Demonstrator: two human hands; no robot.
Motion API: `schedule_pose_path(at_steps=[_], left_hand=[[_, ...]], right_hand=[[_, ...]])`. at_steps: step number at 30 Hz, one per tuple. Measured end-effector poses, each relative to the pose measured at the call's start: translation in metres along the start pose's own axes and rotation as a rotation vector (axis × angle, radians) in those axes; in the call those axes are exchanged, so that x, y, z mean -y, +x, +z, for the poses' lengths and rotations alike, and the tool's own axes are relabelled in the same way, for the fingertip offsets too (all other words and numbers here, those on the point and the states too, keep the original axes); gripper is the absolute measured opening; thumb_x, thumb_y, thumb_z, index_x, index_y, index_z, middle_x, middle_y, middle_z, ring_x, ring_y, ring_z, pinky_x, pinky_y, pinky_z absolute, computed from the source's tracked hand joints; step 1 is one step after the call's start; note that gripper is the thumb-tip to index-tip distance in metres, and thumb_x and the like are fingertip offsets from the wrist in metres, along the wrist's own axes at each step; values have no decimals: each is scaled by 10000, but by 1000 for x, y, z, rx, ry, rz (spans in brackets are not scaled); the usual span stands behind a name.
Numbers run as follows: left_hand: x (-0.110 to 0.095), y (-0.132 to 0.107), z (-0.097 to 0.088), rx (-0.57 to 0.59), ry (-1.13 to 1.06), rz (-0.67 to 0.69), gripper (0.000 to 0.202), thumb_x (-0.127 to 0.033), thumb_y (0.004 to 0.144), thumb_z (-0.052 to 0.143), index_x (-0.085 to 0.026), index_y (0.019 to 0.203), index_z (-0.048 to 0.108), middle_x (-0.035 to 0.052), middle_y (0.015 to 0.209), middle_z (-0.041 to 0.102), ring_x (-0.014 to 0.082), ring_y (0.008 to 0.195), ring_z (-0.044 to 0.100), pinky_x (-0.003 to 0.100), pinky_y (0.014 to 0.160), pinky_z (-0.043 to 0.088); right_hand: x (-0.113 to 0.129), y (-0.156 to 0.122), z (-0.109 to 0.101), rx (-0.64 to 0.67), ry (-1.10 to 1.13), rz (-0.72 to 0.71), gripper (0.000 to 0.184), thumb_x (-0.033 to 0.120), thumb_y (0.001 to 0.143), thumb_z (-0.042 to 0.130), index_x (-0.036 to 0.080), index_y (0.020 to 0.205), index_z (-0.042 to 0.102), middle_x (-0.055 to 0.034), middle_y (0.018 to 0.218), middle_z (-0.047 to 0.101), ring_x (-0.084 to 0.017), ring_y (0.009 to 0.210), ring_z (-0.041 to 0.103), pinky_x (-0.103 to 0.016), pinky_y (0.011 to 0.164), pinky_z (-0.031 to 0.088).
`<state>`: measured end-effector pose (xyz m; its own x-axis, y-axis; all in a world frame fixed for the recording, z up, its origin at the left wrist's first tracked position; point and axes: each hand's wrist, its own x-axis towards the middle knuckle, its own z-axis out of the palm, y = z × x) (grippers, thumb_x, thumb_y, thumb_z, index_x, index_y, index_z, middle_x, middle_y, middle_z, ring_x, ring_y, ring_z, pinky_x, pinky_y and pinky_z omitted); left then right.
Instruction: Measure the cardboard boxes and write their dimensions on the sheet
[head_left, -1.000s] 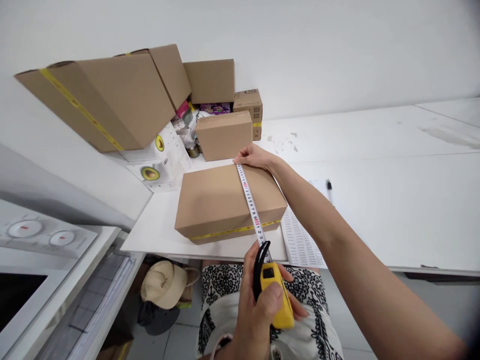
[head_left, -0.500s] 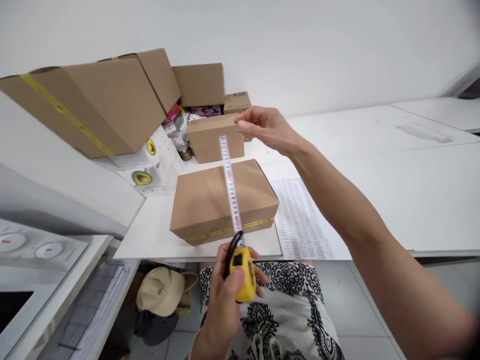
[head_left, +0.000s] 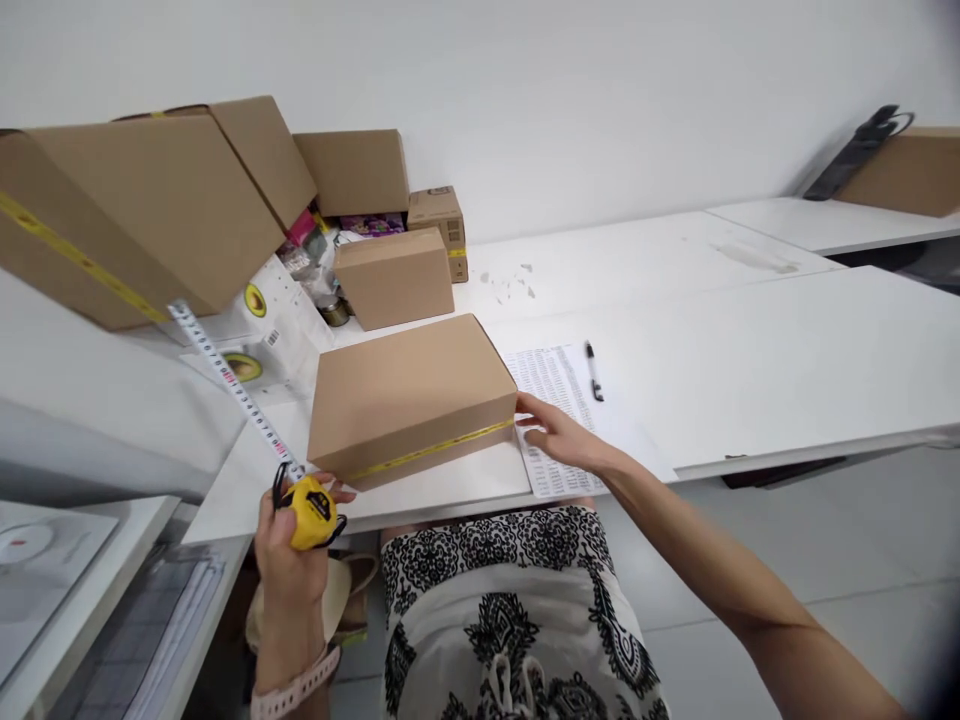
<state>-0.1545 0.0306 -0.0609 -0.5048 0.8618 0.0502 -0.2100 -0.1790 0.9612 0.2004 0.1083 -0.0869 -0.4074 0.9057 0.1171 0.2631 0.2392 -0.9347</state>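
Carton (head_left: 409, 395) on the white surface (head_left: 750, 370). Left hand (head_left: 289, 535) by its near-left corner — grip clamped on the yellow tape measure (head_left: 313, 512), blade (head_left: 240, 390) extended leftward of carton. Right hand (head_left: 559, 437) at its right end, digits apart. Best steadied lightly from both ends, blade kept clear.

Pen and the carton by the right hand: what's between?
In the head view, printed paper lies between them; the right hand sits just below that stretch.

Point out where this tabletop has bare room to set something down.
Widest: the white tabletop right of the pen and printed sheets. Slim: the strip between the nearest box and the front edge. Crowded: the back-left corner, packed with cartons.
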Motion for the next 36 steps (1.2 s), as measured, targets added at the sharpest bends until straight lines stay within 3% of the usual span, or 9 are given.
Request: schedule_pose_path(at_steps=[3,8,12,15,18,21,24,30,36], left_hand=[[-15,8,7,100,-20,12,416,-358,559,729,-225,893,520,7,810,754,217,567,668,365,575,541],[-74,18,29,122,-86,121,299,-354,641,671,-209,883,574,-8,815,737,235,726,677,348,565,559],[-102,23,55,131,-2,28,204,-346,716,622,-191,846,600,-4,783,734,220,689,668,339,566,558],[-108,4,68,185,50,67,192,-331,737,669,-212,863,587,-28,794,736,222,740,695,348,639,584],[-104,-38,71,265,43,47,332,-377,717,719,-217,986,610,9,860,744,235,737,712,345,625,579],[-87,-84,71,482,25,-268,445,-472,752,731,-214,1097,621,68,913,741,225,625,711,348,612,550],[-60,-116,76,678,-64,-534,449,-511,720,794,-200,1000,631,70,923,724,240,636,729,352,641,543],[-30,-149,96,635,-167,-568,468,-580,748,770,-191,963,625,41,974,692,204,644,736,418,869,534],[-30,-157,105,691,-248,-620,478,-573,752,787,-200,967,578,19,982,674,190,618,742,351,747,542]], right_hand=[[34,-4,1,41,-15,-58,663,280,859,609,290,1497,433,-107,1427,553,-290,1214,564,-505,983,528],[92,-9,-22,-241,-105,-162,622,476,864,672,287,1434,509,-118,1343,551,-250,1041,592,-422,845,560],[94,6,-31,-408,-119,-105,501,461,877,654,254,1329,584,-98,1282,573,-164,788,572,-376,743,537],[80,22,-31,-450,-142,-38,439,439,879,641,221,1260,621,-99,1261,593,-142,726,546,-374,733,523],[74,32,-33,-495,-141,-67,405,436,886,622,213,1223,639,-98,1246,619,-157,770,562,-373,744,519],[81,37,-39,-566,-76,-124,373,435,901,597,205,1188,657,-98,1191,658,-190,867,594,-371,755,521],[93,43,-43,-565,-9,-195,388,447,938,548,213,1228,652,-100,1204,668,-213,973,611,-390,814,523],[105,60,-38,-330,-20,-305,384,493,957,527,260,1214,694,-72,1294,652,-230,1138,603,-432,981,473],[106,89,-36,-306,-74,-241,291,408,863,662,197,1038,760,-89,1148,697,-190,952,631,-385,889,491]])
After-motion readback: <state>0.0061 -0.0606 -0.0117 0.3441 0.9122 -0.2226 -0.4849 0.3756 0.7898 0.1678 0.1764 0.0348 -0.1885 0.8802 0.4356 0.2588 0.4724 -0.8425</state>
